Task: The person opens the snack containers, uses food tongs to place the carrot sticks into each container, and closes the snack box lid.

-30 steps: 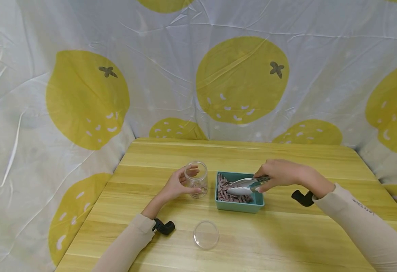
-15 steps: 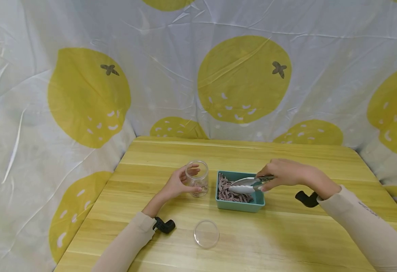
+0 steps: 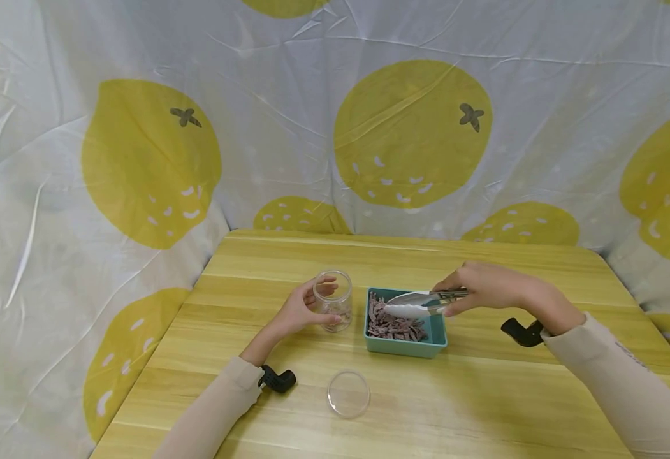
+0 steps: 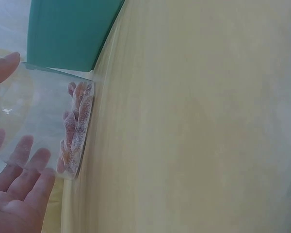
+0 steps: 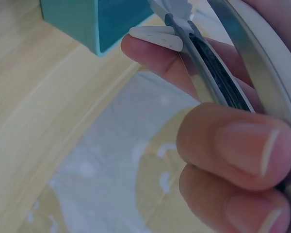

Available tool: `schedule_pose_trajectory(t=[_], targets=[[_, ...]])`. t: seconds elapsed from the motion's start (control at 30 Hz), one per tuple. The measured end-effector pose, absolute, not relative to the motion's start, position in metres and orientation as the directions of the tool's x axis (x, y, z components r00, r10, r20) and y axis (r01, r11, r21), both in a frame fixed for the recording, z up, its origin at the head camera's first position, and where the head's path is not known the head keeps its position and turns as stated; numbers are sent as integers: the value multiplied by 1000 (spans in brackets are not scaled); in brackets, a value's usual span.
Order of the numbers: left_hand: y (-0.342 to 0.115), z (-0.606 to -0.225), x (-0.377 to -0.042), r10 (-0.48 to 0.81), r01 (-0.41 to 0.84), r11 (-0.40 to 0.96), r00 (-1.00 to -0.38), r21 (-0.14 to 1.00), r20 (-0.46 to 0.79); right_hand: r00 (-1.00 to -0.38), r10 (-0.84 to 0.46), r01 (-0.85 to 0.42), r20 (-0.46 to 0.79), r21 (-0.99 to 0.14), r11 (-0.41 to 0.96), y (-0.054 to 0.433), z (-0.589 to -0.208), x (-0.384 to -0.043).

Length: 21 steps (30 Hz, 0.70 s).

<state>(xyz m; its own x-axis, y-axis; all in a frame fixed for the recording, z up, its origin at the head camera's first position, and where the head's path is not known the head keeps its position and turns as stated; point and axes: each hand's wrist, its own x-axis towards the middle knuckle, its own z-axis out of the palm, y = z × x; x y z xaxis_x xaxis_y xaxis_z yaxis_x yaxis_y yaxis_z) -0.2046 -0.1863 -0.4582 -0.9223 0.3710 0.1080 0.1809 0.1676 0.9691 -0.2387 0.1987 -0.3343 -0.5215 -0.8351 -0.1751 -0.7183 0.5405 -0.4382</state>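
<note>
My left hand (image 3: 299, 311) holds a clear round jar (image 3: 339, 293) upright on the table, thumb on the near side and fingers round the back. Several pinkish-brown strips with a whitish coating (image 4: 76, 126) lie in the bottom of the jar in the left wrist view. My right hand (image 3: 486, 288) grips metal tongs (image 3: 412, 310) with pale scalloped tips. The tips overlap the left part of a teal rectangular box (image 3: 406, 349), over more brownish strips (image 3: 394, 328) inside it. In the right wrist view, curled fingers press the tongs' metal arms (image 5: 276, 63).
A clear round lid (image 3: 349, 395) lies on the wooden table (image 3: 455, 408) in front of the jar and box. Behind the table hangs a pale cloth (image 3: 289, 127) printed with yellow lemons. A black wrist device (image 3: 277, 379) sits at the left cuff.
My right hand has drawn back slightly to the right with the tongs, and their tips have risen a little off the strips. My left hand and the jar stay in place.
</note>
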Motion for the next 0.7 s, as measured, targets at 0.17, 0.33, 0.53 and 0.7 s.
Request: schedule_pose_trajectory(t=[0.17, 0.33, 0.53, 0.7], targets=[[-186, -459, -205, 368, 185, 164, -923, 969, 114, -516, -840, -748, -168, -388, 538, 195, -342, -240], [-186, -458, -204, 372, 185, 162, -921, 969, 113, -539, -822, -742, -184, -360, 566, 195, -348, -239], [-186, -457, -204, 371, 183, 163, -922, 970, 112, -570, -801, -729, -183, -337, 596, 193, -348, -238], [-186, -458, -204, 364, 183, 159, -924, 970, 115, -575, -797, -739, -186, -299, 603, 188, -352, -239]])
